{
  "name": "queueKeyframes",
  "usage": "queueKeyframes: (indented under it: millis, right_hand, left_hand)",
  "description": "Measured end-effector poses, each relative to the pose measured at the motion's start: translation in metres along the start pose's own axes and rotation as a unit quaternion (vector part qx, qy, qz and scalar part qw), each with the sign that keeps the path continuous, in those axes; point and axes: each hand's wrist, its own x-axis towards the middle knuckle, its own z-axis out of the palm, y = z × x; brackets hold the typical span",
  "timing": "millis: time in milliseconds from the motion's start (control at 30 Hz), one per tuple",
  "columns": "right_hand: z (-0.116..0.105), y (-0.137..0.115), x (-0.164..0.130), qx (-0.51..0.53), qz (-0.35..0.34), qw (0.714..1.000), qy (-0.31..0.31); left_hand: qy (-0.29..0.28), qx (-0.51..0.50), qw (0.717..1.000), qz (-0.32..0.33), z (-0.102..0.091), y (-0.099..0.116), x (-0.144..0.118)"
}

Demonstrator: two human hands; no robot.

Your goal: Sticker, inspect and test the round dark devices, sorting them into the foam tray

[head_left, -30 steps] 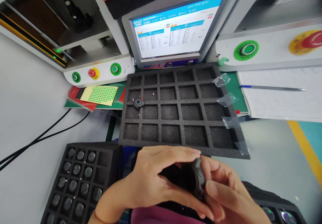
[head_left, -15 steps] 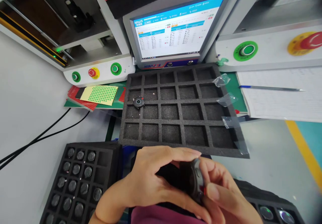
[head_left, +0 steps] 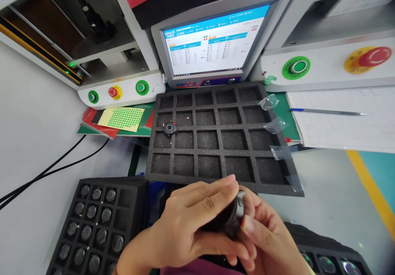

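Observation:
My left hand [head_left: 191, 221] and my right hand [head_left: 265, 238] are cupped together around a small round black watch body [head_left: 233, 215], low in the middle of the view. Most of the part is hidden by my fingers. Just beyond my hands lies a black foam tray [head_left: 220, 137] with square pockets. One round black watch body [head_left: 169, 128] sits on the tray's left side; the other pockets look bare. A second foam tray [head_left: 92, 225] at lower left holds several round parts.
A monitor [head_left: 212, 44] stands behind the tray. Machines with green and red buttons [head_left: 115, 92] flank it. A green-dot sticker sheet [head_left: 121, 118] lies at left, paper and a pen [head_left: 327, 111] at right. Film scraps [head_left: 276, 124] lie along the tray's right edge. Another filled tray [head_left: 330, 260] sits at lower right.
My left fingers have closed further over the watch body, covering more of it. The view has tilted slightly downward.

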Motion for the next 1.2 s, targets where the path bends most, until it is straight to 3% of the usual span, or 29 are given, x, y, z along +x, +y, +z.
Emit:
queueKeyframes:
  millis: [167,267,367,433,500,633,733,933,1200]
  right_hand:
    - [-0.004,0.005,0.004,-0.018,-0.025,0.999,0.016]
    - [-0.010,0.006,0.012,-0.037,-0.066,0.996,-0.035]
    - [-0.016,0.002,0.019,-0.092,-0.203,0.973,-0.060]
    - [-0.018,0.000,0.022,-0.141,-0.337,0.931,0.005]
    - [-0.019,0.000,0.022,-0.191,-0.413,0.889,0.054]
    - [-0.020,0.003,0.023,-0.289,-0.434,0.853,0.006]
    - [-0.019,0.003,0.025,-0.318,-0.449,0.835,0.007]
    - [-0.020,0.000,0.024,-0.317,-0.352,0.879,-0.057]
    - [-0.018,0.013,0.022,-0.255,-0.367,0.890,-0.088]
  left_hand:
    - [-0.036,-0.028,0.999,-0.024,0.001,0.006,-0.001]
    - [-0.011,-0.058,0.996,-0.062,0.005,0.006,-0.002]
    - [0.025,-0.076,0.987,-0.139,0.009,0.005,-0.004]
    - [0.034,-0.101,0.980,-0.170,0.011,0.004,-0.005]
    - [0.037,-0.119,0.975,-0.183,0.013,0.005,-0.006]
    - [0.067,-0.104,0.968,-0.216,0.014,0.007,-0.005]
    - [0.072,-0.139,0.959,-0.235,0.016,0.009,-0.002]
    - [0.094,-0.125,0.970,-0.185,0.023,0.013,0.002]
    - [0.129,-0.064,0.980,-0.138,0.025,0.017,0.004]
